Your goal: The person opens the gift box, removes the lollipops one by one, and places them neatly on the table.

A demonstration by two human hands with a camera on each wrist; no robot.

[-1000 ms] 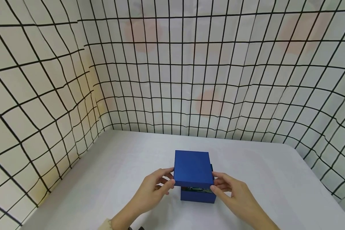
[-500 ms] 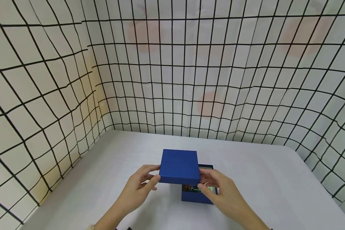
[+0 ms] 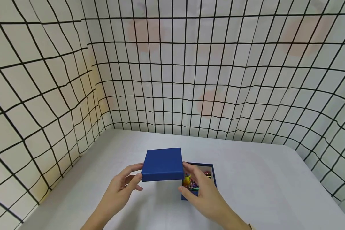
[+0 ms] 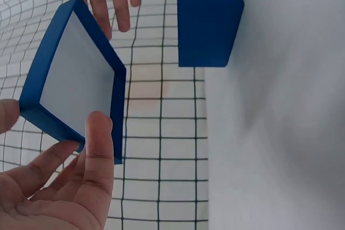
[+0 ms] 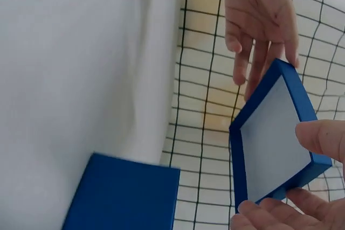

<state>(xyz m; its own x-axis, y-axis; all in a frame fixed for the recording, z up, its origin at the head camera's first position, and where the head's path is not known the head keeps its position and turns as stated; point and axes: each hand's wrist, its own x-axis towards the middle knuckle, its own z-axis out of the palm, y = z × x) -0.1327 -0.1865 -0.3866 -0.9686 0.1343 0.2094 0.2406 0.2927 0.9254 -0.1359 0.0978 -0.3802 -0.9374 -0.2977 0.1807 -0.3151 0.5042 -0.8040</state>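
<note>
A blue square box lid (image 3: 162, 164) is held above the table, slightly tilted, its white inside (image 4: 78, 79) showing in the left wrist view. My left hand (image 3: 119, 188) pinches its left edge, with the thumb at the near corner. Beside the right edge is my right hand (image 3: 204, 193), index fingertip right at the lid and thumb apart from it. Behind that hand stands the uncovered blue box (image 3: 214, 175), holding small colourful items, among them a yellow piece (image 3: 187, 181). The hand and lid hide part of the box.
The box stands on a white-covered table (image 3: 261, 185). A white wall with a black grid (image 3: 166, 73) rises behind the table and along its sides.
The lid has moved left from over the box, baring its contents. Both hands have moved left with it, and the right thumb has come away from the lid's edge.
</note>
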